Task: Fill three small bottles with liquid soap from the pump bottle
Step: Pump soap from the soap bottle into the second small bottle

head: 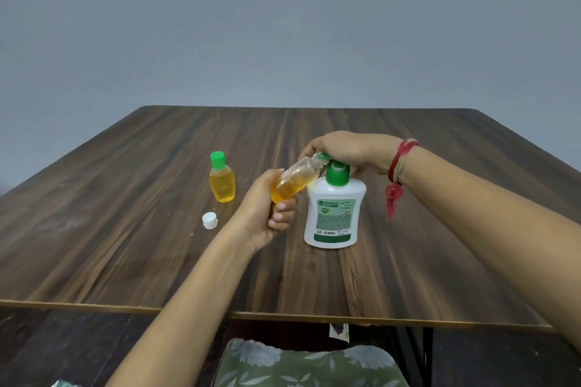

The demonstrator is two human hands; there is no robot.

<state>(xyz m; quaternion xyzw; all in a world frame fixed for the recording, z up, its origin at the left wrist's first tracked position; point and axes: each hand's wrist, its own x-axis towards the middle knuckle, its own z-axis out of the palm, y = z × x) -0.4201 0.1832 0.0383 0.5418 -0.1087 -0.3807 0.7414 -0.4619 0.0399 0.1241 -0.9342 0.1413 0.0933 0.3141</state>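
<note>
Tilted small bottle [294, 182] held to the spout.
The left hand [267, 210] grips its base; the bottle, half full of amber soap, has its long axis rising rightward to the pump bottle [334, 214] on the table [408, 261]. The right hand [345, 151] seems curled over the pump head.

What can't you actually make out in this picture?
- Head view: pump spout tip and the mouth of the held bottle, hidden under the right hand.
- Head view: soap level in the pump bottle, hidden by its opaque white wall. Its fine label print is too small to read.
</note>
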